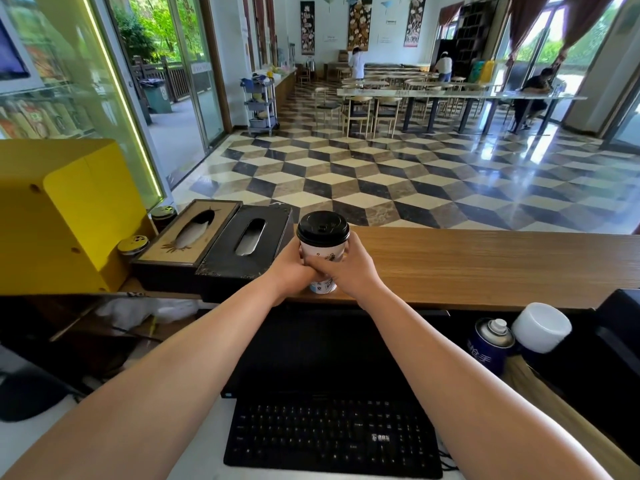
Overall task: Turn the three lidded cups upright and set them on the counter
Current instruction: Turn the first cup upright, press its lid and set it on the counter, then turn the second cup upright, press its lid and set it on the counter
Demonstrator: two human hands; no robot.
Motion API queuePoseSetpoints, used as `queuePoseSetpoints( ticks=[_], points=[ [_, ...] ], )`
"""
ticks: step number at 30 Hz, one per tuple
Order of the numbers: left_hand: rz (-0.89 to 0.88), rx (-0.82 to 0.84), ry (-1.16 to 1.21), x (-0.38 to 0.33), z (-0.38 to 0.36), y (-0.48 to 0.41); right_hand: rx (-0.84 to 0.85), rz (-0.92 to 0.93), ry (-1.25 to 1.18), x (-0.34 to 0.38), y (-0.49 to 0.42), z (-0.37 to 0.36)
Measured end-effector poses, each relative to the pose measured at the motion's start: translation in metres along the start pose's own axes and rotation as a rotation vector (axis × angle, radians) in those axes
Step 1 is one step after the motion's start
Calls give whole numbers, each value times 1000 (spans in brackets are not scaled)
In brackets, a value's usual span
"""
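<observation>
On the counter (485,261), both hands' grip clasps the upright, illegibly printed cup (322,244).

Single head-worn wide view, facing forward and down, close over counter (485,261)

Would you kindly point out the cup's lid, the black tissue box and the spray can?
lid (322,227), head view, top face
black tissue box (268,249), head view, top panel
spray can (490,344), head view, blue body
</observation>
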State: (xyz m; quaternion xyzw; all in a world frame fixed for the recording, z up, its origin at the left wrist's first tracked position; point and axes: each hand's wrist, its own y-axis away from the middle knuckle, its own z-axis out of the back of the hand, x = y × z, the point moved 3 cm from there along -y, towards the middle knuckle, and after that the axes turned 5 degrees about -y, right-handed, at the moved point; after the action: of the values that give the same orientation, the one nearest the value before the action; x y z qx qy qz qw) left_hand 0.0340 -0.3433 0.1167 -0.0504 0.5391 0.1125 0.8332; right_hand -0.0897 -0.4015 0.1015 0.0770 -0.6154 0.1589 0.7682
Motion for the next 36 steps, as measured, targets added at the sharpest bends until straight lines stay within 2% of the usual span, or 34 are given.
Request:
queuePoseSetpoints(
  ticks=[8, 11, 14, 17, 20, 24, 27, 32, 36],
  points=[
    [200, -135, -214, -7, 3, 18, 24, -46, 36, 12, 20, 9],
    [263, -173, -192, -14, 8, 34, 1, -81, 66, 22, 42, 17],
    [230, -107, -67, -19, 14, 59, -118, -74, 121, 35, 72, 22],
    [75, -77, -206, -14, 22, 92, -168, 20, 226, 42, 107, 18],
    [-73, -66, -395, 1, 28, 126, -103, 66, 302, 39, 148, 5],
    [-228, 11, -528, 41, 30, 160, -6, 99, 502, 19, 201, -16],
    [-296, 78, -631, 91, 20, 185, 87, 46, 645, -9, 246, -30],
    [-172, 343, -932, 198, -22, 237, 308, -156, 995, -49, 330, -49],
    [2, 541, -1070, 269, -49, 290, 451, -355, 1047, -97, 387, -50]
  ],
)
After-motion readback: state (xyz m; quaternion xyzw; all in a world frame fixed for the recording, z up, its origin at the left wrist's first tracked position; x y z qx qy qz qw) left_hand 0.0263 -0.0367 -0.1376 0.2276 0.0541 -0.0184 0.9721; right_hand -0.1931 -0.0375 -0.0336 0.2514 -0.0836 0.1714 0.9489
